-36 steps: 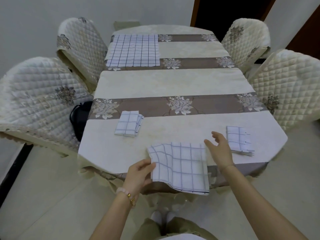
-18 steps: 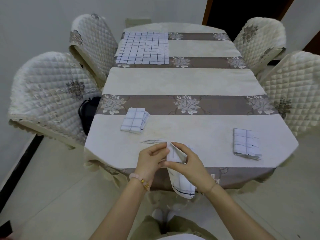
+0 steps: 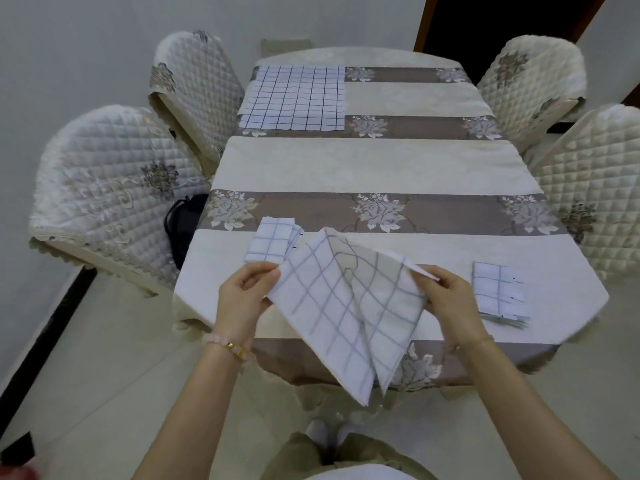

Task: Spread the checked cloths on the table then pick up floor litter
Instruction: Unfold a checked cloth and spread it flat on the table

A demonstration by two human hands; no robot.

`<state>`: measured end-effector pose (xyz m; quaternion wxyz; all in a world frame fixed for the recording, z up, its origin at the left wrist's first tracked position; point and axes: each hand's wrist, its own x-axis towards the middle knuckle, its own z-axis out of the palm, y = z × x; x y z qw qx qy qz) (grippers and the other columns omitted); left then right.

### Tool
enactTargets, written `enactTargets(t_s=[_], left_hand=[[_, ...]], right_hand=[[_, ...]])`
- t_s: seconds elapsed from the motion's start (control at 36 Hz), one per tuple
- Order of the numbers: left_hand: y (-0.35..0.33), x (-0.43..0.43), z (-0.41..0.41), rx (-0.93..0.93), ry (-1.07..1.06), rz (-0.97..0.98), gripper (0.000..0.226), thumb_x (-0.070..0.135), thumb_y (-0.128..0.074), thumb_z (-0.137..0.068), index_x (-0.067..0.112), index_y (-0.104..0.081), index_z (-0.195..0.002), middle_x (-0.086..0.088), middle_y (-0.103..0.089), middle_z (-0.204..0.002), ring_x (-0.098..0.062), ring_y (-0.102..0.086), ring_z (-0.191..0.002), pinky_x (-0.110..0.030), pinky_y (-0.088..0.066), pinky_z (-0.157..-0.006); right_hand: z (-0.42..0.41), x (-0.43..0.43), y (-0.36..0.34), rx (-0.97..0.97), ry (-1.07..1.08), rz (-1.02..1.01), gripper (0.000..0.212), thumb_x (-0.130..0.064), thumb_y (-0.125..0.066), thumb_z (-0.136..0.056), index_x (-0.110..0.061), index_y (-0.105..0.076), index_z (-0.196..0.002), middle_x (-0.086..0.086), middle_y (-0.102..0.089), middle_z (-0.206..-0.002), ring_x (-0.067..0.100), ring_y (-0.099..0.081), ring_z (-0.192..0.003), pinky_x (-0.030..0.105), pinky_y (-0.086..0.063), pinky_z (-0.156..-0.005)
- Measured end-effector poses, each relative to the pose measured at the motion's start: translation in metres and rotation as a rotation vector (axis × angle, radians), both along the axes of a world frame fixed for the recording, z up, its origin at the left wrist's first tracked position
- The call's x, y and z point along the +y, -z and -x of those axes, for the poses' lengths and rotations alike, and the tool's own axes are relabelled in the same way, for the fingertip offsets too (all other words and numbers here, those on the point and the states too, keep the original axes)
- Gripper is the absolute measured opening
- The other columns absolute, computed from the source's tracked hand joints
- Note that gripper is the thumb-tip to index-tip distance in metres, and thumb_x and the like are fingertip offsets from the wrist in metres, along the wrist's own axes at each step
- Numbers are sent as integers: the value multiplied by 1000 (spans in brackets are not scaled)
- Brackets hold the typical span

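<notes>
A white checked cloth (image 3: 346, 306) hangs lifted over the table's near edge, partly unfolded, its lower corners drooping below the tabletop. My left hand (image 3: 246, 289) pinches its left corner and my right hand (image 3: 446, 296) pinches its right corner. One folded checked cloth (image 3: 272, 244) lies on the table just beyond my left hand. Another folded checked cloth (image 3: 498, 289) lies to the right of my right hand. A spread checked cloth (image 3: 294, 98) lies flat at the far left of the table (image 3: 381, 168).
Quilted covered chairs stand on both sides: two on the left (image 3: 110, 199) and two on the right (image 3: 595, 188). A black bag (image 3: 181, 220) sits on the near left chair. Pale floor tiles (image 3: 86, 375) surround the table. A dark doorway (image 3: 502, 19) lies beyond.
The cloth lay flat at the near edge with my hands beside it. Both hands then gathered it, and now they have pulled apart, opening it in the air.
</notes>
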<state>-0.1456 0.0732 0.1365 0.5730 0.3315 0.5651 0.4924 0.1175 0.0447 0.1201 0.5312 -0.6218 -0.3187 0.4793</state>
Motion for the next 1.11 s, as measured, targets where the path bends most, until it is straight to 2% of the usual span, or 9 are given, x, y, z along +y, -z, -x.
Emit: enactTargets(t_s=[0.08,0.17,0.22,0.33,0.47,0.67,0.83,0.94,1.11], left_hand=[[-1,9,11,14,-48,-20,11,2,-60,-86,12,-64,-83,0,-66,-78,-8,-63,-72,-27,-53,-72],[1,19,22,59,-63,-49,13,3,-61,-87,15,-64,-81,5,-67,-70,-3,-63,-65,-21,-54,-62],[2,26,28,96,-64,-60,13,4,-61,-87,16,-64,-81,3,-64,-74,-7,-60,-68,-22,-52,-63],[12,45,40,218,-9,-72,13,8,-63,-86,19,-66,-79,2,-59,-74,-13,-52,-72,-30,-44,-67],[32,73,44,395,28,-48,18,8,-65,-83,23,-65,-73,3,-60,-77,-20,-50,-83,-36,-42,-75],[55,97,38,478,6,29,4,11,-64,-85,15,-66,-84,-7,-52,-84,-21,-48,-83,-34,-43,-75],[66,109,34,545,19,39,5,9,-62,-87,11,-64,-89,1,-43,-72,-16,-41,-73,-21,-36,-58],[73,112,35,559,9,67,11,8,-61,-87,8,-66,-97,6,-45,-75,-16,-43,-88,-26,-37,-75],[80,110,41,585,-9,116,17,11,-61,-88,5,-67,-102,0,-47,-81,-19,-45,-93,-29,-38,-81]], right_hand=[[-18,6,-4,-67,19,-13,13,-12,-59,-90,-16,-69,-83,5,-67,-80,19,-60,-80,35,-51,-75],[-32,13,-8,-125,57,-49,12,-12,-59,-90,-16,-68,-83,-8,-69,-72,5,-61,-69,15,-53,-63],[-39,17,-10,-148,72,-48,8,-11,-59,-90,-11,-67,-93,-3,-67,-81,7,-60,-74,11,-52,-63],[-53,30,-1,-250,-8,30,9,-16,-60,-90,-12,-68,-92,3,-67,-92,17,-60,-86,30,-50,-81],[-51,47,22,-358,-111,157,21,-19,-58,-89,-3,-56,-76,11,-44,-74,20,-36,-71,31,-30,-63],[-46,62,46,-358,-108,234,24,-17,-57,-89,-9,-44,-71,7,-34,-64,18,-29,-61,25,-25,-55],[-51,70,57,-233,-75,327,9,-19,-61,-89,-10,-61,-92,12,-60,-88,24,-52,-76,30,-44,-65],[-54,63,58,-177,-94,382,22,-24,-61,-90,-12,-60,-108,13,-62,-102,27,-58,-88,42,-52,-86],[-56,36,61,-120,-170,463,18,-21,-62,-88,-13,-62,-104,9,-67,-104,26,-63,-95,40,-51,-90]])
